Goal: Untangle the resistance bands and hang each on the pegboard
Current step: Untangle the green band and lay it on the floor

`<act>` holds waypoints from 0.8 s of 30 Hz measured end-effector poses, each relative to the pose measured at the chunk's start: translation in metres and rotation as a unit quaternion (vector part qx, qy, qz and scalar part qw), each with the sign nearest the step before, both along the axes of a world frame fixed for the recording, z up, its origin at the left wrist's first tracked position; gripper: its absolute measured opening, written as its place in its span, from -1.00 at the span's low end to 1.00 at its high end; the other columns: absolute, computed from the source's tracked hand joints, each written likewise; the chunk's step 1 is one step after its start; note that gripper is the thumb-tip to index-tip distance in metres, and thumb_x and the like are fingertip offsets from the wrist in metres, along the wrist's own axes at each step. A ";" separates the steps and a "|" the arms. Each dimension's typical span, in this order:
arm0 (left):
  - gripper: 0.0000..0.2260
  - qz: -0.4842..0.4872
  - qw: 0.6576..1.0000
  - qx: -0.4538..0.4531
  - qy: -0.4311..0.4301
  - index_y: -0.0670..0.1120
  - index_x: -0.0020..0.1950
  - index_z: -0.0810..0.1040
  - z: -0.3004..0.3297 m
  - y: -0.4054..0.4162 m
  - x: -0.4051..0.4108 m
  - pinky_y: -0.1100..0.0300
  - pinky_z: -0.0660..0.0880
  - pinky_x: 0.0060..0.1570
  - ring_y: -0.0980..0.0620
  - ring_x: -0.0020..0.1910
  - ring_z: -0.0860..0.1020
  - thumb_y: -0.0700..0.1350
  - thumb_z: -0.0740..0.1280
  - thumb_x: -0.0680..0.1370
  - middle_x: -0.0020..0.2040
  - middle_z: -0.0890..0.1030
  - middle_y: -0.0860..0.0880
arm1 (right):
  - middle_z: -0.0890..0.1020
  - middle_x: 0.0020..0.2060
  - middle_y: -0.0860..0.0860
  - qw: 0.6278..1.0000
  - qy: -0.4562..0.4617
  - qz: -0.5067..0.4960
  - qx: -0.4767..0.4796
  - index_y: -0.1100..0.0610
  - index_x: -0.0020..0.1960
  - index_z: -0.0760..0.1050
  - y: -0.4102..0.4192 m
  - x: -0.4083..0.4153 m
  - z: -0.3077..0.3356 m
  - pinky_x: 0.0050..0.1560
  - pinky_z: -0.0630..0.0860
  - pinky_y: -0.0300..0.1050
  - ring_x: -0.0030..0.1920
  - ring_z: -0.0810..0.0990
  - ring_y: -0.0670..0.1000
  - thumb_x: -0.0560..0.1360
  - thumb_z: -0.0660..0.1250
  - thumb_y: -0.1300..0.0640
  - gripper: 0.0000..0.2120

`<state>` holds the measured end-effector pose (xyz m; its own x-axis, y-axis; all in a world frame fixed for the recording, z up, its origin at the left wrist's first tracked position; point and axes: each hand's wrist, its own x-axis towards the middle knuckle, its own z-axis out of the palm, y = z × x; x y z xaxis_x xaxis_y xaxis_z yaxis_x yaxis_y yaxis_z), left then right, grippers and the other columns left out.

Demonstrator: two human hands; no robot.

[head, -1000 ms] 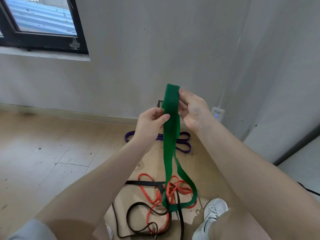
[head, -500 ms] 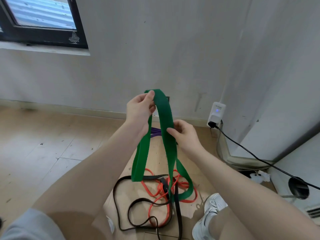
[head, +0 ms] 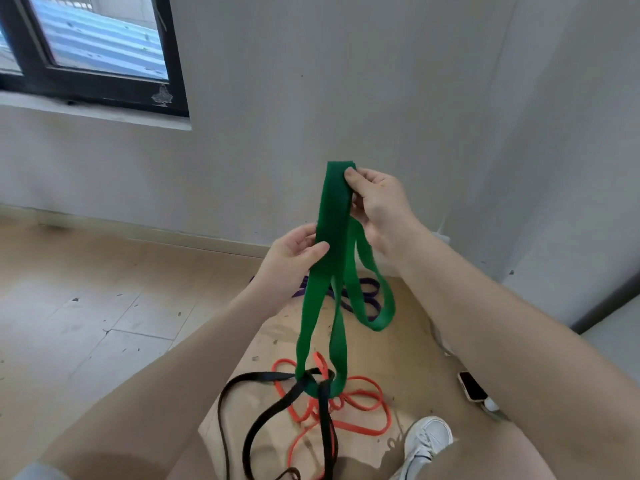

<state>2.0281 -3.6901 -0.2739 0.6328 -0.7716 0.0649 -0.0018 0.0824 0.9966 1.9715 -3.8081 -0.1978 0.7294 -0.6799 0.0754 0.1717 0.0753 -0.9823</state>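
r hand (head: 375, 202): pinches top fold of green band (head: 333, 237), held up
l hand (head: 294, 252): grips it lower down
green band: bottom loop caught w/ black band (head: 266, 414) over orange band (head: 360, 403) on floor

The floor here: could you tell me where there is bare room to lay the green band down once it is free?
Free: floor left of the brown sheet. Crowded: the middle, where black band and orange band tangle, and the purple band by the wall.
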 end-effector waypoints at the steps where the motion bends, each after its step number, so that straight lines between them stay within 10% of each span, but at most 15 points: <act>1: -0.79 -0.005 1.000 0.013 -0.027 0.05 0.07 0.54 0.002 0.000 0.000 0.21 0.57 0.05 0.11 0.00 0.63 -0.23 0.23 0.58 0.01 0.66 0.05 | 0.59 -0.44 -0.02 0.999 -0.021 -0.009 0.024 0.17 -0.17 0.51 -0.002 0.001 0.004 -0.31 0.49 -0.25 -0.47 0.53 -0.14 0.58 0.20 0.24 -0.81; 6: -0.80 0.045 0.997 0.038 -0.055 0.05 -0.08 0.57 0.003 -0.011 -0.002 0.11 0.57 0.08 0.05 -0.02 0.63 -0.26 0.28 0.55 -0.07 0.67 0.03 | 0.63 -0.42 -0.04 0.994 -0.072 -0.023 0.076 0.21 -0.12 0.52 -0.013 -0.007 -0.005 -0.30 0.53 -0.30 -0.44 0.58 -0.15 0.59 0.19 0.21 -0.82; 16: -0.81 0.126 0.980 0.077 0.131 -0.22 0.14 0.56 -0.033 -0.030 -0.010 0.20 0.60 -0.06 0.03 -0.07 0.63 -0.24 0.32 0.54 -0.05 0.64 -0.08 | 0.58 0.11 -0.10 0.967 0.225 0.069 -0.101 0.02 0.18 0.46 0.013 -0.059 -0.173 0.17 0.46 -0.17 0.12 0.54 -0.08 0.50 0.32 0.02 -0.73; 24: -0.70 0.170 0.951 0.012 0.259 -0.28 0.26 0.45 -0.038 -0.037 0.000 0.15 0.60 -0.03 0.00 -0.05 0.64 -0.27 0.31 0.54 0.05 0.63 -0.17 | 0.49 0.05 -0.13 0.963 0.235 -0.019 -0.130 -0.04 0.16 0.30 0.036 -0.039 -0.221 0.05 0.45 -0.32 0.04 0.48 -0.16 0.31 0.53 0.03 -0.45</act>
<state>2.0285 -3.7270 -0.3115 0.7882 -0.5138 -0.3386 0.4672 0.1415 0.8728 1.9322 -3.7726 -0.4189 0.6996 -0.7094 -0.0856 -0.2982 -0.1810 -0.9372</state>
